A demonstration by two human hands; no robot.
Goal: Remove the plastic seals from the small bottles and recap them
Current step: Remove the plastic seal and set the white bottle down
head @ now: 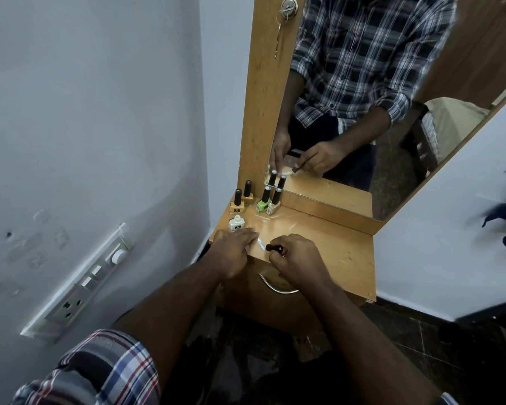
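White open bottle (pixel 237 224) stands upright just beyond the flat-fingered left hand (pixel 236 249), while the right hand (pixel 292 255) grips its black cap (pixel 273 247) lying sideways, pointing left.

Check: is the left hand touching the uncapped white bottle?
Cannot tell. In the head view the left hand sits right below the white bottle; knuckles overlap its base, hiding any gap.

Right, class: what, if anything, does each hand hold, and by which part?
The right hand grips a black cap around its rear end; the front tip pokes out. The left hand lies flat on the tabletop, seemingly holding nothing.
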